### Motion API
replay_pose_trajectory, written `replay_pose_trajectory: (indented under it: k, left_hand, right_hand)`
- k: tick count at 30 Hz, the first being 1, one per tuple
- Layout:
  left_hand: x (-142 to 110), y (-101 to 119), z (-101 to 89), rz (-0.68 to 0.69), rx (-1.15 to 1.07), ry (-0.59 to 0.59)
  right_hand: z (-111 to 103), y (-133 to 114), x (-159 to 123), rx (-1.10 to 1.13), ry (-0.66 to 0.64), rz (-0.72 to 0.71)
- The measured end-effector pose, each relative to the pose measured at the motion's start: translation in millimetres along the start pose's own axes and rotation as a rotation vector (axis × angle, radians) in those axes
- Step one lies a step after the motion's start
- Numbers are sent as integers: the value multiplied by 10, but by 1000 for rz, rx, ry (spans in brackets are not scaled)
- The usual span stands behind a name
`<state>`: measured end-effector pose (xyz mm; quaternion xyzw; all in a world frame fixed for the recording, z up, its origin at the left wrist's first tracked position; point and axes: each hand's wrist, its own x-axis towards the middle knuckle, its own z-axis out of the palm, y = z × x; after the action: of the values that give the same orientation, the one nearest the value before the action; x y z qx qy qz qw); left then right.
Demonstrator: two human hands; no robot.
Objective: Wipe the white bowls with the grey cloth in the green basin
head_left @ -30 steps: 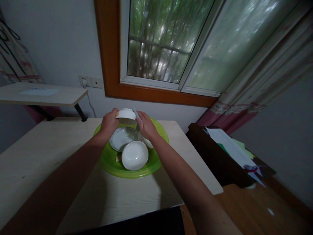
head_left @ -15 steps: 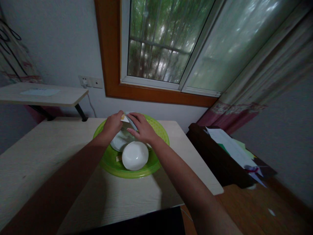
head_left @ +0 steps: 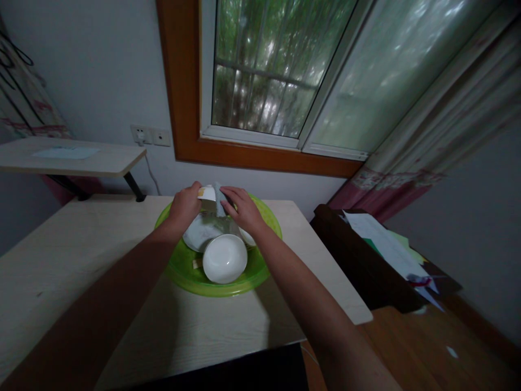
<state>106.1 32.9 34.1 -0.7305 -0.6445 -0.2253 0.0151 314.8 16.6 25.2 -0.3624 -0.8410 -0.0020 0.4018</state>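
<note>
My left hand (head_left: pixel 186 206) is closed on a small white cup (head_left: pixel 208 193) with a yellow mark, tilted above the back of a green basin (head_left: pixel 222 291). Closed on a thin grey cloth (head_left: pixel 220 200), my right hand (head_left: pixel 243 208) presses it against the cup's right side. Below the hands, a white bowl (head_left: pixel 225 259) lies in the basin with its inside facing me. A white plate (head_left: pixel 199 232) sits behind the bowl. Partly under my right wrist, another white dish (head_left: pixel 247 237) shows. A small light piece (head_left: pixel 197 263) sticks out left of the bowl.
The basin stands on a light wooden table (head_left: pixel 122 255). A raised shelf (head_left: pixel 101 163) with a paper is at the left. Behind are the wall, a socket (head_left: pixel 150 136) and a window. At the right, a dark cabinet (head_left: pixel 358 260) carries papers (head_left: pixel 382 244).
The cup has turned so that more of its side shows. My right hand and the cloth have shifted slightly right, and the cloth now hangs more upright. The dishes in the basin have not moved.
</note>
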Motion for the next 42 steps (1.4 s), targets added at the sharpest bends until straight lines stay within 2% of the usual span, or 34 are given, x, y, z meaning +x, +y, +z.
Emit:
replay_pose_trajectory:
  k: [10,18,23,34,42]
  left_hand:
    - [-28,31,-1,40,59,-7]
    - [-89,140,-32,102,138,-48]
    - [-95,154,-29,121,154,-33]
    - [-95,181,-44,94,137,4]
    - [-109,159,-39,140,96,73]
  right_hand:
    - [11,3,-21,-34,-40,-9]
    - [31,-24,-18,-114,-93,-114]
    - [31,-89,1,-159,-110,-94]
    - [-27,-219,23,-436,-121,255]
    - [-14,-201,16,-476,-210,470]
